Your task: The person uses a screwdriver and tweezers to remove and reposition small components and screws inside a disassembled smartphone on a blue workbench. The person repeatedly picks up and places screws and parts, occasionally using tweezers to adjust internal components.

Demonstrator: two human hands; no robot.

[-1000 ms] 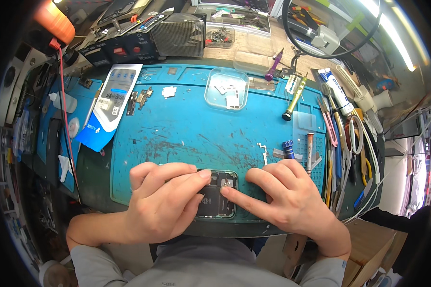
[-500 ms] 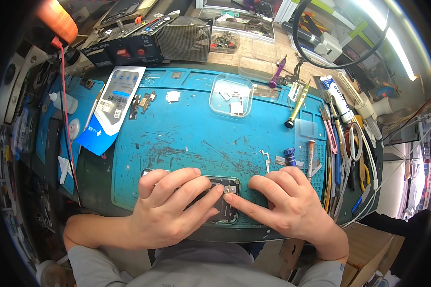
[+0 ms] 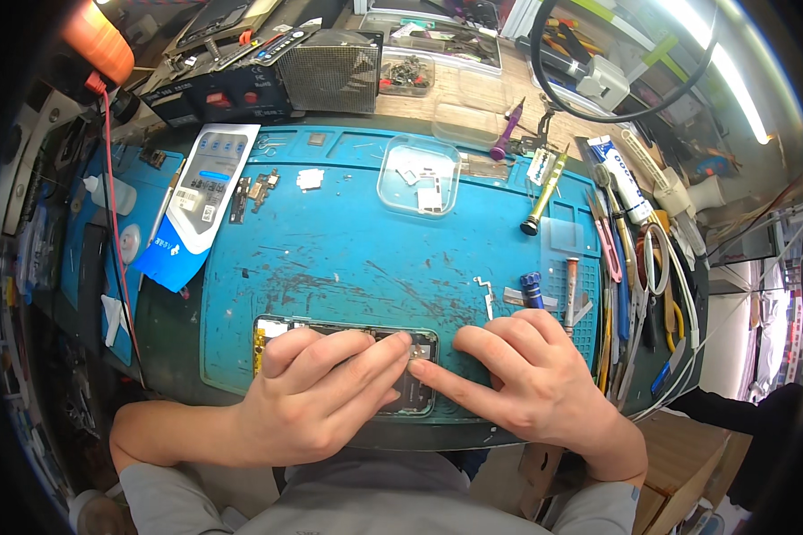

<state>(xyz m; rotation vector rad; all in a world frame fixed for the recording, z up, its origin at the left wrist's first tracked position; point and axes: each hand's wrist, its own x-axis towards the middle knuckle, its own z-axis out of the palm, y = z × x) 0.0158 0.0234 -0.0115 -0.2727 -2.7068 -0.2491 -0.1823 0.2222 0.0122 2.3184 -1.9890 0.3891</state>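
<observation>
Cluttered workbench, scuffed blue mat (image 3: pixel 348 259); both hands' fingers (image 3: pixel 366 352) press flat, ungripping, on an opened phone (image 3: pixel 419 397).

An electronics repair workshop. A scuffed blue work mat (image 3: pixel 348 250) covers the surface; screwdrivers (image 3: pixel 544 192), tweezers and scissors (image 3: pixel 647 267) line its right edge, a clear parts tray (image 3: pixel 418 174) holds small components, and an opened phone (image 3: pixel 348 366) lies near its front edge.
</observation>
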